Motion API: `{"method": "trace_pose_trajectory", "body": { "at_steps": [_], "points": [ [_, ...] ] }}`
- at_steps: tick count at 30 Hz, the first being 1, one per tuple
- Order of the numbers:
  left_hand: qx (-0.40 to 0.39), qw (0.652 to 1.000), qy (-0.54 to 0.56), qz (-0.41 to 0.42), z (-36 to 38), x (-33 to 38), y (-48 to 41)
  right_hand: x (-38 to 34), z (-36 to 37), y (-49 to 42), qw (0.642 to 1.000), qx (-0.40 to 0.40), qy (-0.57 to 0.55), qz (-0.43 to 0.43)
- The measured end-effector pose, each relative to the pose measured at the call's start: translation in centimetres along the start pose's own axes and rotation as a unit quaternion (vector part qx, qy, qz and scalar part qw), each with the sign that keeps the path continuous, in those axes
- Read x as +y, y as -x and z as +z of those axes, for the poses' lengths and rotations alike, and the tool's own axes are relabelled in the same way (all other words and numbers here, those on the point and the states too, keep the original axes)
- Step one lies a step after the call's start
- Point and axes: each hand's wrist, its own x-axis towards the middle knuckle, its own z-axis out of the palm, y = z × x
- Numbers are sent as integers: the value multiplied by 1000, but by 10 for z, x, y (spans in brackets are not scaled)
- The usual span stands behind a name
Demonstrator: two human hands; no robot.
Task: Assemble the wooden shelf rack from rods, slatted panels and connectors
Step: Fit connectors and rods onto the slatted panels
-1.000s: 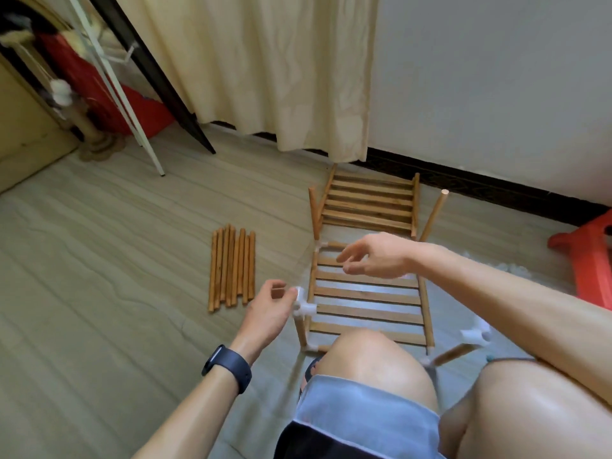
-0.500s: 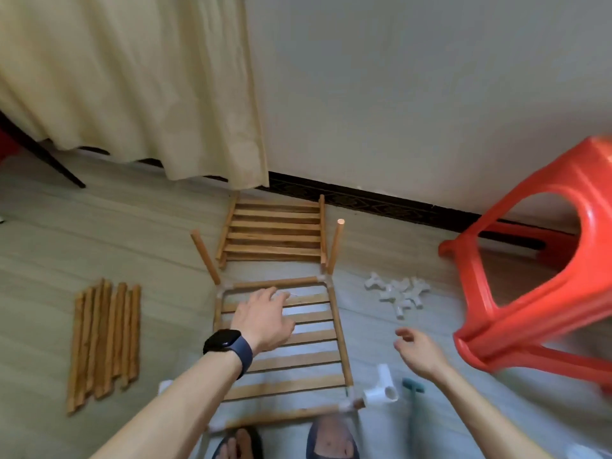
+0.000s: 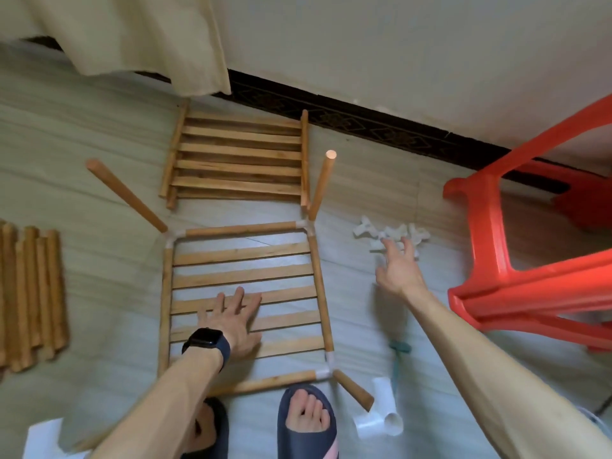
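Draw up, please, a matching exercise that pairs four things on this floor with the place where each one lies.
Things:
1. bundle of loose rods
2. pile of white connectors
3. spare slatted panel
4. red stool

Places:
A. beyond the far end of the framed panel
B. at the right edge of the view
C. at the left edge of the view
D. next to the right hand

Pairs: 1-C, 2-D, 3-A, 4-B.
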Motion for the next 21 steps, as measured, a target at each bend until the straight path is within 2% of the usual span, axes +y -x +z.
{"method": "trace_pose_trajectory", "body": {
  "at_steps": [5,8,11,13,15,17,19,21],
  "points": [
    [-20,1000,10,2,7,2,-1,-5,12,-38,999,-2,41,24],
    [-34,999,14,8,1,-3,-1,-3,26,-29,998,26,56,-1],
    [-59,998,-1,-1,-11,-8,-4,-4,30,-15,999,31,-4,-23],
    [-61,998,16,1,-28,-6,-1,-8,23,-1,993,1,-121,1],
    [-46,996,69,18,-56,1,8,-22,3,22,953,-47,-296,44],
    [-5,987,150,48,-88,7,26,-40,-23,47,903,-106,-414,43],
    [58,966,238,87,-121,9,51,-63,-53,73,871,-153,-467,-2],
    [104,928,336,120,-146,9,82,-88,-81,98,851,-178,-491,-62]
  ]
}}
